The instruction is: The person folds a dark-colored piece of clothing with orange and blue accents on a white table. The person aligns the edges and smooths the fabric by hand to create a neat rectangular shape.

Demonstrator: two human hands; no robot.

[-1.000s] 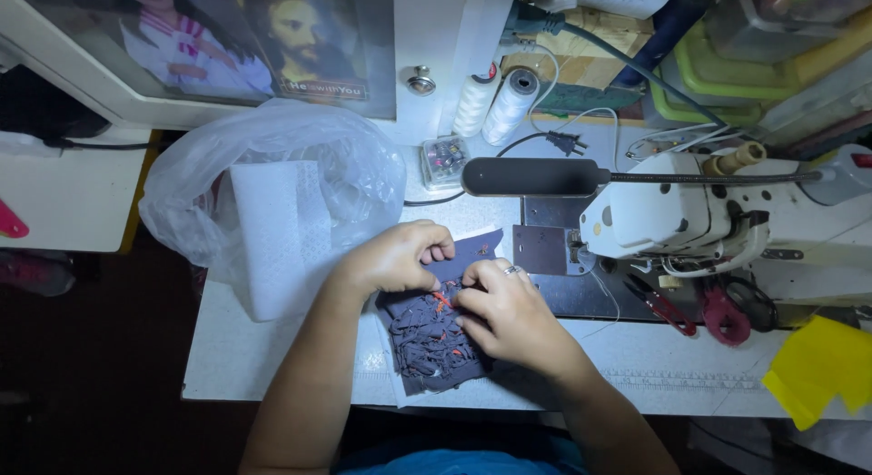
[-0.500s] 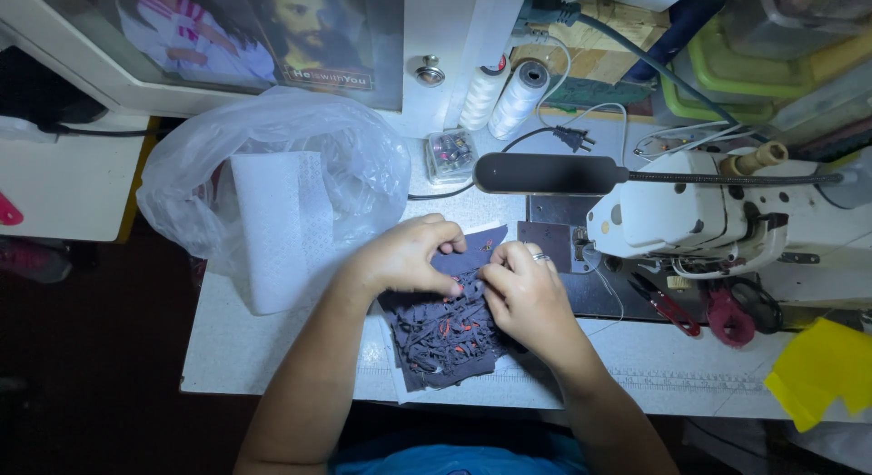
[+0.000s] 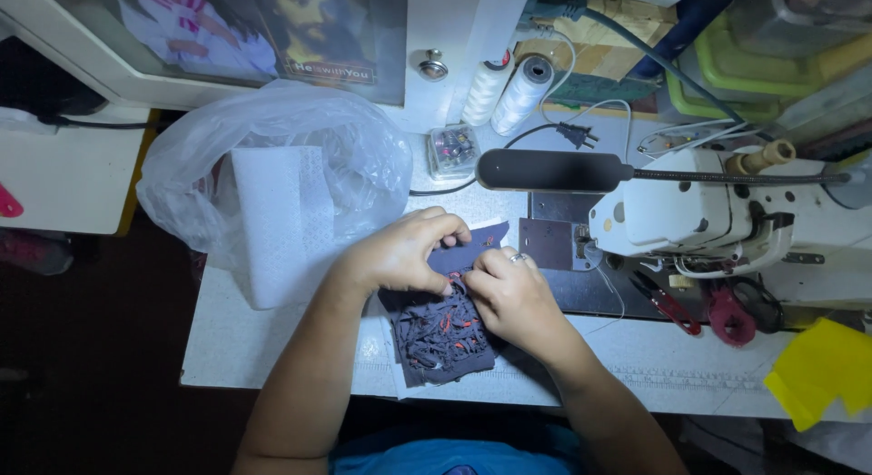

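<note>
White tabletop (image 3: 272,348) under lamplight, white sewing machine (image 3: 690,225) at far right, crumpled clear plastic bag (image 3: 272,166) with a white fabric roll at far left. Dark navy fabric piece with red stitching (image 3: 440,334) at near centre. Left hand (image 3: 400,252) and right hand (image 3: 513,298), each grip pinched shut on its far edge.

Lamplit white worktable (image 3: 272,348), dark floor (image 3: 82,366)

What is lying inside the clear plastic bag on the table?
Inside the clear plastic bag lies a white folded fabric piece, sticking out. What lies behind it is hidden.
</note>
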